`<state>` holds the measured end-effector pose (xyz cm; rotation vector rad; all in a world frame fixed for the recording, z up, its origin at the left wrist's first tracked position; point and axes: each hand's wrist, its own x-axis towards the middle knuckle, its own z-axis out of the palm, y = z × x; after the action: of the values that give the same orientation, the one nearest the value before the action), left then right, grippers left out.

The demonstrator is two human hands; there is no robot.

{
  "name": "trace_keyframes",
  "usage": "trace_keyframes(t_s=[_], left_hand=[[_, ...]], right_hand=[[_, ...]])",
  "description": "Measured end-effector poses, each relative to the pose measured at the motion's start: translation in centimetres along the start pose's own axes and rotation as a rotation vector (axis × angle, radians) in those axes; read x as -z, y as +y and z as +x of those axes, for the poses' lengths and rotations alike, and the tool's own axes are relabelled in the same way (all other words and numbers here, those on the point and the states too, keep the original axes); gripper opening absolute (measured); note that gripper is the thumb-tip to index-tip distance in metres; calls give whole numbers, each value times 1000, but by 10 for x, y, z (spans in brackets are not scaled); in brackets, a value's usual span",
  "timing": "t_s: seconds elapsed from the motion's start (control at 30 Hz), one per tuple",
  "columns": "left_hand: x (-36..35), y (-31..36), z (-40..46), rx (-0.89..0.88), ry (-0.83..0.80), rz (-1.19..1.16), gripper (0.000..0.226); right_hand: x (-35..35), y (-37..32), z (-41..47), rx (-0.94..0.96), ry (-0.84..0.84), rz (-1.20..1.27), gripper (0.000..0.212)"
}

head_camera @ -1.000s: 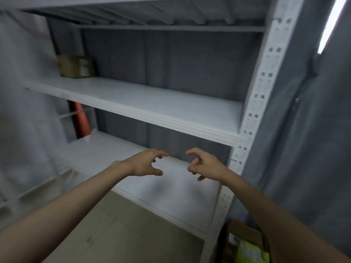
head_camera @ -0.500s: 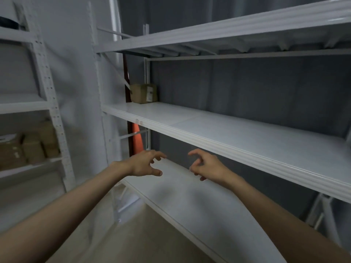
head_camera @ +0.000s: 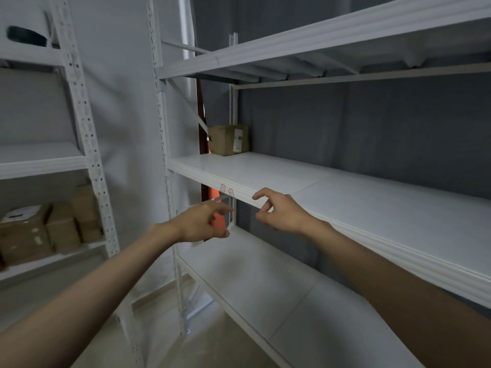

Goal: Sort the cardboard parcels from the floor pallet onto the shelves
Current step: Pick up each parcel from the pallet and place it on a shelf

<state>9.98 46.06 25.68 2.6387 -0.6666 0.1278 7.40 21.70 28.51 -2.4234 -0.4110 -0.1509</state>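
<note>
- Both arms are reaching forward, bare, in front of a white metal rack [head_camera: 345,197].
- The left hand [head_camera: 202,224] is hanging in the air below the front edge of the middle shelf [head_camera: 265,168], fingers loosely curled and holding nothing — thumb and forefinger are standing a little apart.
- The right hand [head_camera: 281,212] is hovering just beside that same front edge, fingers bent in a loose claw, gripping nothing; whether a fingertip is touching the edge I cannot tell.
- One cardboard parcel [head_camera: 228,139] is sitting at the far left back corner of the middle shelf, a white label on its right face.
- More brown parcels [head_camera: 47,229] are sitting crowded together on a low shelf of a second rack [head_camera: 87,144] at the left (they are blurred).
- An orange cone-like thing [head_camera: 216,193] is showing behind the rack, between the middle shelf and the lower shelf [head_camera: 265,282] — partly hidden by the left hand.
- Two small reddish stickers [head_camera: 226,189] are sitting on the middle shelf's front edge, near the hands.
</note>
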Motion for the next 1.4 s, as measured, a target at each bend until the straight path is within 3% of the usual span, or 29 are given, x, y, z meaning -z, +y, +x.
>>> trace_keyframes(t_s=[0.43, 0.97, 1.2, 1.4], left_hand=[[59, -90, 126, 125, 137, 97, 60], [77, -231, 314, 142, 141, 100, 66], [98, -303, 432, 179, 202, -5, 86], [110, -339, 533, 217, 292, -326, 107]], right_hand=[[31, 26, 203, 109, -32, -220, 50], [-16, 64, 423, 21, -20, -315, 60], [-30, 79, 535, -131, 6, -289, 57], [-43, 86, 616, -250, 91, -107, 52]])
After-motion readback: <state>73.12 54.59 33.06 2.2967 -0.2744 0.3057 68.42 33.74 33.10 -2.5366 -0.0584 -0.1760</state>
